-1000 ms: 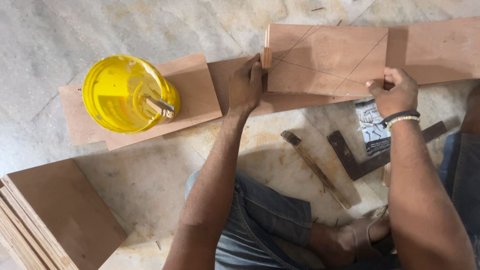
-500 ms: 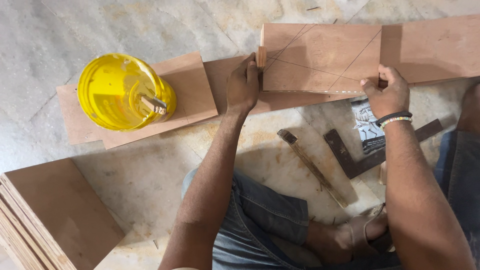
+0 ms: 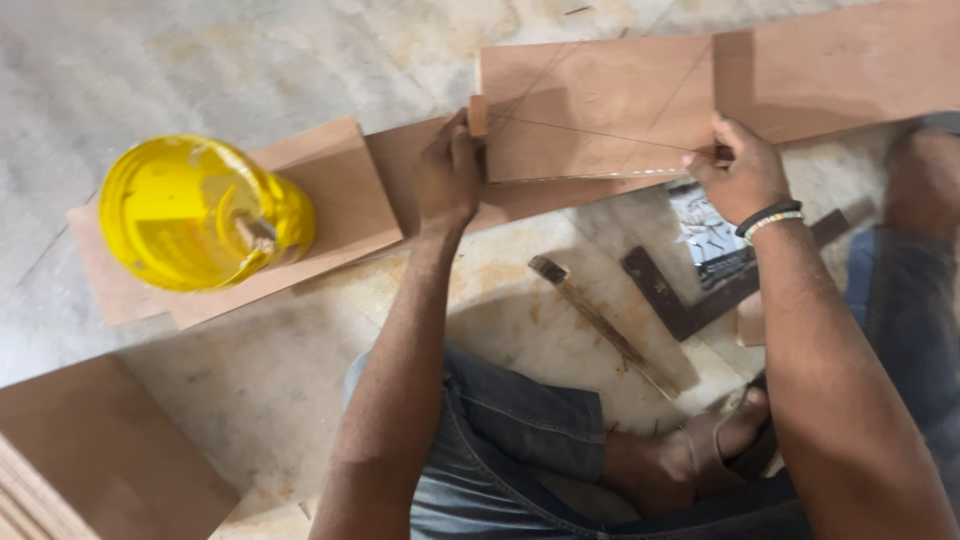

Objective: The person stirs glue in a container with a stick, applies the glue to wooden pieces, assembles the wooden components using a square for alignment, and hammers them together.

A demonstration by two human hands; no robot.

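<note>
A rectangular plywood panel (image 3: 600,100) with pencil lines lies on longer plywood boards on the floor. My left hand (image 3: 448,175) grips its left edge, fingers curled around a small wooden block (image 3: 478,115) at the corner. My right hand (image 3: 742,172), with bands on the wrist, pinches the panel's lower right edge. A line of white glue shows along the panel's near edge.
A yellow glue tub (image 3: 195,212) with a stick in it stands on a plywood piece (image 3: 330,200) at left. A metal try square (image 3: 690,290) and a wooden stick (image 3: 600,325) lie on the floor. Stacked plywood sheets (image 3: 90,470) sit bottom left. My legs are folded below.
The view has shifted slightly; both hands stay on the panel's edges, and the right hand has moved a little left along the near edge.
</note>
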